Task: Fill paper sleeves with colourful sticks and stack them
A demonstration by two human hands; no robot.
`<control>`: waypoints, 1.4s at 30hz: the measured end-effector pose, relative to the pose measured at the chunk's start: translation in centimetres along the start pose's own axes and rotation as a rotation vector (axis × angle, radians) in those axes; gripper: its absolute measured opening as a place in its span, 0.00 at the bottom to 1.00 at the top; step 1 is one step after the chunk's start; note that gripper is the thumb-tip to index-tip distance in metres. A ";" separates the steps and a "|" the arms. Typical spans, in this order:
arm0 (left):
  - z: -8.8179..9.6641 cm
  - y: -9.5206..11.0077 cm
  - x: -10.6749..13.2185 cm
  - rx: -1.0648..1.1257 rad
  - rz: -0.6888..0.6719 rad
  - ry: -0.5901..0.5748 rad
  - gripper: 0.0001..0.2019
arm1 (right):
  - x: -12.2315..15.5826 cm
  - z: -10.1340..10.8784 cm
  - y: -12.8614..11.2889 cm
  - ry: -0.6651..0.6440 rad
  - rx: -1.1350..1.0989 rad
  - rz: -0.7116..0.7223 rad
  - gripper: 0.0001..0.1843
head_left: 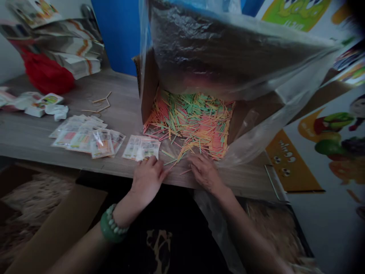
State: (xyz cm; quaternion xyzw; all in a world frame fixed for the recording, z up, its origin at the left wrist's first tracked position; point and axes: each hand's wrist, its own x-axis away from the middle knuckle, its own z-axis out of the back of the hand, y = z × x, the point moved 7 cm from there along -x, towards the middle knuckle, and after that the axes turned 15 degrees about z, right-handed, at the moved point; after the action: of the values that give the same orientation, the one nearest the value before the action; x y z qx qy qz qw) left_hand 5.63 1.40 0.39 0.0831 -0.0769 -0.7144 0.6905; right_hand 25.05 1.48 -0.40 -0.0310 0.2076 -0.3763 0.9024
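Note:
My left hand (146,177) rests at the table's front edge, its fingertips touching the lower edge of a small printed clear packet (150,147). The thumb points right, apart from the fingers. My right hand (205,171) is bent over loose thin coloured sticks (185,150) at the mouth of the box. Its fingertips are smeared by motion, so whether they pinch any sticks cannot be made out. Behind both hands, a cardboard box (148,89) lined with clear plastic film (245,57) holds a heap of pink, green, yellow and orange sticks (196,118).
More filled packets (82,135) lie in a loose pile on the left of the table (125,102). Farther back are a few joined sticks (104,104), small white packs (42,104), a red bag (47,74) and stacked bundles (75,53). An orange printed panel (291,163) stands right.

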 end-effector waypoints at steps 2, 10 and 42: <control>-0.9 1.0 1.1 -0.047 -0.025 -0.058 0.14 | 1.8 0.1 0.2 -0.024 -0.032 -0.010 0.14; -2.2 3.9 -1.0 -0.157 -0.142 -0.092 0.14 | -0.1 -2.0 0.2 -0.177 0.124 -0.016 0.11; -3.8 2.5 -0.8 0.460 -0.264 -0.029 0.13 | -1.2 -3.3 -2.8 -0.071 0.110 0.064 0.13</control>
State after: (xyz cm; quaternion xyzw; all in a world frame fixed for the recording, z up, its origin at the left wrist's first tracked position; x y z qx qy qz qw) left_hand 8.93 2.08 -2.72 0.2368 -0.2357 -0.7632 0.5530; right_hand 21.12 0.67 -2.40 0.0119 0.1553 -0.3566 0.9212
